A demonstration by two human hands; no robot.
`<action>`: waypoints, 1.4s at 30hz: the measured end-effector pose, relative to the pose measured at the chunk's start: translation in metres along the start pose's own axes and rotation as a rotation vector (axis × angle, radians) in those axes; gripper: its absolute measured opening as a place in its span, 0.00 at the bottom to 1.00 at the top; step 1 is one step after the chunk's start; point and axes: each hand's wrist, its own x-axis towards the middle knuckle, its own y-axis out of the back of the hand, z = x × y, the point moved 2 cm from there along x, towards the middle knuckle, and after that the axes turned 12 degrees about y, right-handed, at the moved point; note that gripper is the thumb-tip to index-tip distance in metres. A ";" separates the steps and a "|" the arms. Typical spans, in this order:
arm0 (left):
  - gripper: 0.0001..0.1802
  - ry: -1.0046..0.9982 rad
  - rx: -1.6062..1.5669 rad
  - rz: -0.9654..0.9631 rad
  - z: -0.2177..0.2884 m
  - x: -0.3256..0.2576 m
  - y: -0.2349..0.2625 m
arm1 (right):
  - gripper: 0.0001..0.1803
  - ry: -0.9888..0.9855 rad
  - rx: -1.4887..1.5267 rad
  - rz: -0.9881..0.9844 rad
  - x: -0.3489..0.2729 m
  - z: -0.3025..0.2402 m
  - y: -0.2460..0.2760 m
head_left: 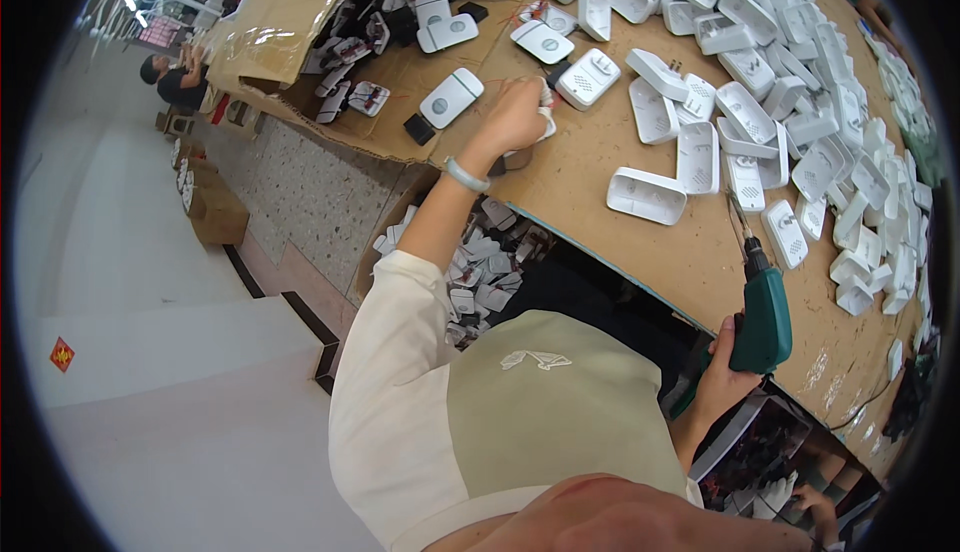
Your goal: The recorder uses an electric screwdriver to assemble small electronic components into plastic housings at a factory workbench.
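My right hand [722,387] is wrapped round the grip of a green power screwdriver [764,322]. Its long thin bit points up and away, over the cardboard-covered table beside white plastic shells. My left hand [518,117] is closed over the table's left part. Something white shows at its fingertips, and I cannot make out what it is. Just left of that hand lies a white doorbell-like unit [451,99] with a grey round button and a black block at its end. Right of it rests a white housing with plug prongs [588,79].
Open white shells [740,22] heap up across the table's far and right side. A large cardboard box [290,12] on its side spills wired units [370,37] at far left. Below the table edge, a container holds more white parts [485,272]. Other people are nearby.
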 end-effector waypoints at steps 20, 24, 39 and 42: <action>0.16 -0.320 -0.250 0.311 0.041 -0.136 -0.054 | 0.13 0.131 -0.070 -0.246 -0.021 -0.008 0.003; 0.08 -0.370 -0.278 0.387 0.059 -0.129 -0.074 | 0.15 0.119 -0.063 -0.385 -0.022 0.000 -0.008; 0.08 -0.297 -0.027 0.479 0.077 -0.119 -0.084 | 0.15 0.162 -0.090 -0.454 -0.017 0.014 -0.037; 0.07 -0.287 -0.024 0.465 0.078 -0.119 -0.084 | 0.16 0.206 -0.100 -0.462 -0.016 0.015 -0.040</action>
